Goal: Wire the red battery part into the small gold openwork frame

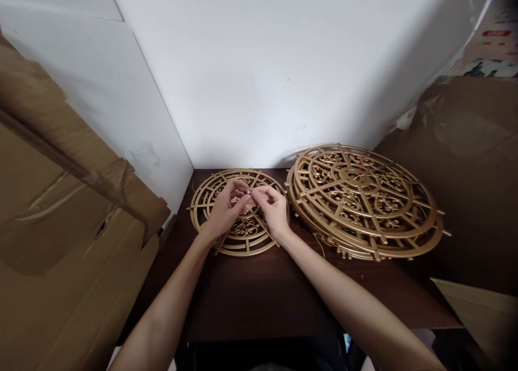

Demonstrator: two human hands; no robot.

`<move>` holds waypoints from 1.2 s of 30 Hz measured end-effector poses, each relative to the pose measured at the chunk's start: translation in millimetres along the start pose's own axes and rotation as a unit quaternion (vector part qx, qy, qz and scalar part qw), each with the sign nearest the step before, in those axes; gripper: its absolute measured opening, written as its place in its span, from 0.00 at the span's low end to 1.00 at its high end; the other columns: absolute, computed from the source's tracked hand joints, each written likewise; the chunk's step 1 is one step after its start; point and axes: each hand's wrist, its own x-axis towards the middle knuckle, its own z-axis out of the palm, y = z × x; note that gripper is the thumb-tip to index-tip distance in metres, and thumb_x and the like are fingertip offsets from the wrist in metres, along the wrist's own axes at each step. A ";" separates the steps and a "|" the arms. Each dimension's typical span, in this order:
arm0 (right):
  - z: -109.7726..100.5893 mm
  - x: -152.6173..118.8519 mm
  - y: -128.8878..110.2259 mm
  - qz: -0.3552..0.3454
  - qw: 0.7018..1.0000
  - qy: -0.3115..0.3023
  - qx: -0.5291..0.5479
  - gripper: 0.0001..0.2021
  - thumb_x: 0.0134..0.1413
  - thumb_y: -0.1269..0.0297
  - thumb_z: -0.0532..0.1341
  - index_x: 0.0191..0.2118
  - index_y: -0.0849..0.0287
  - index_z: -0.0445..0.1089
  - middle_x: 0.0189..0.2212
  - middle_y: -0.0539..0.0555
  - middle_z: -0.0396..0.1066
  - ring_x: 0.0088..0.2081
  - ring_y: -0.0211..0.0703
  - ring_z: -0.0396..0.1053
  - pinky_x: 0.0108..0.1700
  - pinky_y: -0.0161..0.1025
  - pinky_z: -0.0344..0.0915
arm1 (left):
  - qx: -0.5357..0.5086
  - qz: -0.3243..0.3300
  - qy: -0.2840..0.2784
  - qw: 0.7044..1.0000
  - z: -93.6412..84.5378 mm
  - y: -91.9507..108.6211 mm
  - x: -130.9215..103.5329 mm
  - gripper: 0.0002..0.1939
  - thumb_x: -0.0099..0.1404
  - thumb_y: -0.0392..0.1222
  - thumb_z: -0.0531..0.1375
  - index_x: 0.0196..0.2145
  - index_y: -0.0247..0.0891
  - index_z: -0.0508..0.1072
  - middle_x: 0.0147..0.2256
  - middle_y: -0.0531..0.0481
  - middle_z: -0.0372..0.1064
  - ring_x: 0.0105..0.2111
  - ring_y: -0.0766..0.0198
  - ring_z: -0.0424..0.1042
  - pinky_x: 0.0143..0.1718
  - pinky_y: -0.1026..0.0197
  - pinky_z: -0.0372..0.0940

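A round gold openwork frame (248,248) lies flat on the dark brown table (259,301). Over its middle, my left hand (229,206) and my right hand (272,206) meet at the fingertips. Between them is a tiny shiny piece (249,191), too small to name. The thumb and fingers of my left hand pinch at its left side, and those of my right hand close in from the right. My hands hide part of the frame's centre.
To the right, several larger gold openwork discs (364,236) are stacked, with thin wires on top. Cardboard (60,241) stands at the left, and a brown box (473,187) at the right. A white wall (259,74) rises behind the table.
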 end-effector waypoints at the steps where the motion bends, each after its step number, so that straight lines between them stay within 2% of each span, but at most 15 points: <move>1: -0.1 0.1 -0.2 0.001 1.000 -0.002 -0.002 0.11 0.44 0.57 0.69 0.30 0.58 0.72 0.22 0.48 0.73 0.26 0.38 0.70 0.30 0.36 0.64 | -0.001 0.005 0.000 1.000 0.1 -0.2 0.0 0.08 0.62 0.38 0.60 0.39 0.39 0.65 0.37 0.51 0.63 0.31 0.68 0.67 0.23 0.68 0.66; 11: -2.6 0.7 1.8 -0.005 1.000 -0.018 -0.003 0.11 0.45 0.57 0.68 0.30 0.59 0.72 0.23 0.48 0.73 0.26 0.38 0.71 0.32 0.36 0.66 | 0.009 0.021 0.004 1.000 0.5 3.5 -0.2 0.08 0.61 0.37 0.60 0.39 0.38 0.67 0.36 0.51 0.64 0.30 0.67 0.69 0.24 0.67 0.68; 19: -1.1 0.5 -0.1 -0.004 1.000 -0.017 0.000 0.11 0.44 0.57 0.69 0.29 0.58 0.72 0.22 0.48 0.72 0.26 0.38 0.70 0.31 0.36 0.66 | 0.032 0.005 -0.009 0.999 -1.4 2.8 -0.1 0.07 0.62 0.38 0.60 0.39 0.38 0.68 0.31 0.52 0.67 0.29 0.68 0.70 0.25 0.68 0.67; 29: -1.7 1.0 0.7 0.006 1.000 -0.017 0.007 0.12 0.43 0.56 0.69 0.29 0.58 0.72 0.23 0.49 0.73 0.26 0.37 0.70 0.33 0.36 0.68 | 0.043 0.003 -0.007 0.999 -2.0 3.4 0.4 0.06 0.62 0.38 0.60 0.38 0.37 0.69 0.31 0.53 0.68 0.25 0.70 0.71 0.27 0.67 0.69; 36: -2.0 0.5 1.6 0.004 1.000 -0.017 -0.013 0.13 0.44 0.53 0.68 0.29 0.58 0.71 0.24 0.49 0.73 0.27 0.39 0.71 0.34 0.38 0.68 | 0.026 0.001 0.013 1.000 -1.9 1.4 0.7 0.07 0.59 0.40 0.63 0.36 0.36 0.72 0.34 0.51 0.70 0.26 0.68 0.73 0.27 0.65 0.70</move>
